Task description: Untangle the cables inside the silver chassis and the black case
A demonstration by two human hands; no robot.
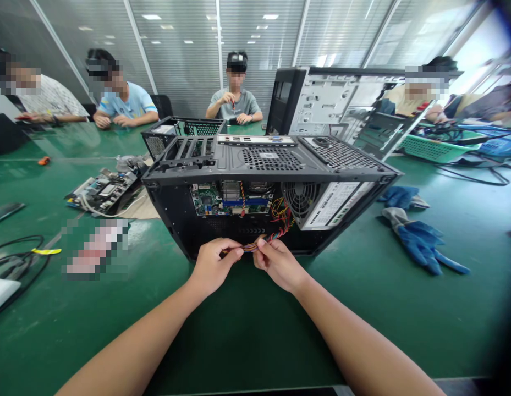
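A black computer case [172,212] lies in front of me with its side uncovered. Inside it I see a motherboard [205,201] and a power supply [338,203] with a fan and a white label. A bundle of coloured power cables [280,234] runs out from beside the power supply. My left hand [216,261] pinches this bundle at its left part, fingers closed. Close by on the right, my right hand [280,261] grips the same bundle between thumb and fingers. The cable ends are hidden by my left hand.
Blue work gloves [420,242] lie on the green table [457,324] to the right. Loose circuit boards [109,187] and black cables [28,250] are on the left. Another open case [290,104] stands behind. A green basket [440,148] is far right. Several people sit around.
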